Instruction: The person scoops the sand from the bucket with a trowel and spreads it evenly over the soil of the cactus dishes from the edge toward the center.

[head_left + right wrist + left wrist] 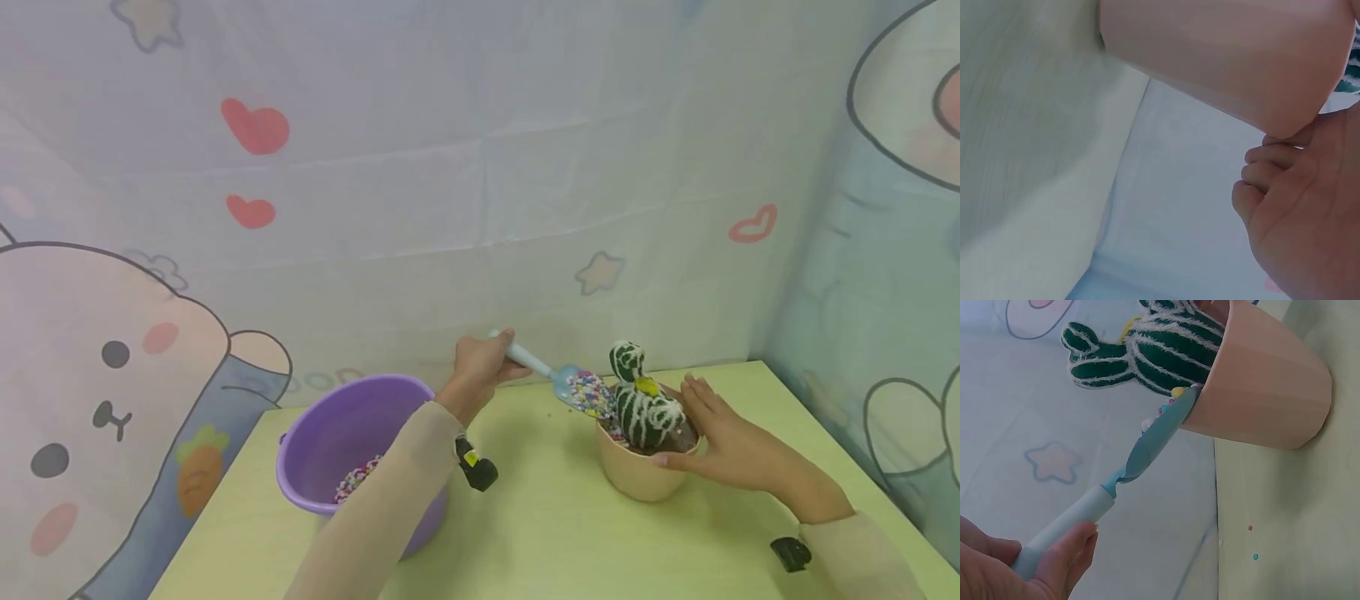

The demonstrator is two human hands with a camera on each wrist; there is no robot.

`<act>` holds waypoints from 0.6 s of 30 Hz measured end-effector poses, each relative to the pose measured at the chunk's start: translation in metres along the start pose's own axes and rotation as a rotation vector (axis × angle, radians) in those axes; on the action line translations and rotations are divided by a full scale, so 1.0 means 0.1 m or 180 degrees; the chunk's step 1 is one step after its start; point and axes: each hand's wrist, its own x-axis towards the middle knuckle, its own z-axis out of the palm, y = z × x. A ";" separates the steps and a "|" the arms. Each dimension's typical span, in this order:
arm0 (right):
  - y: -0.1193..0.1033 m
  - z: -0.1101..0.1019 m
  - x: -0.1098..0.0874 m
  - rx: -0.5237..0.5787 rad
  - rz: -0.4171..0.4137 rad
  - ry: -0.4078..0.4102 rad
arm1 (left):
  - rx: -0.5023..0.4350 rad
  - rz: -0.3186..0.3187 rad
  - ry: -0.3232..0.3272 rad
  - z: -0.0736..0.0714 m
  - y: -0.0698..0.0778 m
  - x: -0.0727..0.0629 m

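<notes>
Many beads (588, 393) on scoop (562, 383) at pot (641, 479); left hand (483, 367) grips handle (534, 361), right hand (727, 437), loosely spread, touches pot. Hasty tilt could scatter beads onto table (540, 500).

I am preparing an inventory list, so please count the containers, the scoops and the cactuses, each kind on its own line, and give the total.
Round, purple, plastic-looking bucket: 1
Round, peach-coloured flowerpot: 1
Light-blue scoop with a paler handle: 1
Green cactus with fuzzy white stripes: 1
Total: 4
</notes>
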 end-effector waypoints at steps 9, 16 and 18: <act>-0.05 0.01 -0.02 -0.0225 0.0107 0.0168 | -0.0016 0.0043 -0.0016 0.03 0.05 -0.03; -0.09 0.06 -0.06 -0.0173 0.0130 0.0099 | 0.0046 0.0085 0.0032 0.02 0.05 -0.06; -0.07 0.05 -0.06 -0.0093 0.0093 0.0040 | 0.0076 0.0090 0.0058 0.01 0.04 -0.05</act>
